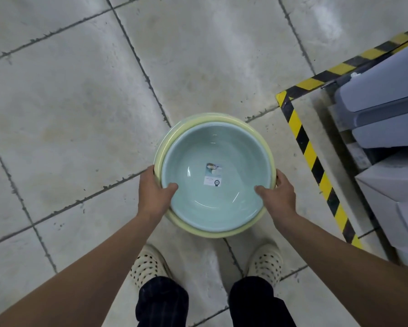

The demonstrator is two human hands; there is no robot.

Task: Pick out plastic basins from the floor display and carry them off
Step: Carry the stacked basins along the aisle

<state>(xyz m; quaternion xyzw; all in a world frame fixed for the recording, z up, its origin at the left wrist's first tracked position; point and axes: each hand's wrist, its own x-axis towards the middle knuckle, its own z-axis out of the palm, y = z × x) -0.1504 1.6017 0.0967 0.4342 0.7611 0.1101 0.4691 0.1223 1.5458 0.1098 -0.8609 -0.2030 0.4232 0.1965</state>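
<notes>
Nearest to me are two pale perforated shoes (148,265) and dark trousers (161,300), standing on the grey tiled floor (68,114). Both bare forearms reach forward from the lower corners.

The left hand (154,187) grips the left side of the two nested basins (224,142), and the right hand (277,193) grips the right side. Each thumb lies inside, on the wall of the blue basin (193,161). The fingers go round the rims to the outside, where I cannot see them fully.

The blue basin sits inside the yellow basin (207,233), of which only the rim shows around it. A small paper label (213,174) is stuck at the bottom of the blue one. The pair is just in front of the feet, between the hands. I judge it is lifted off the floor, but this view from above does not prove it.

Farther to the right, black-and-yellow tape (309,149) borders an area with grey plastic containers (382,109).

The picking seems done for these two basins, and the carrying away is what remains. I cannot tell whether more basins are wanted.
</notes>
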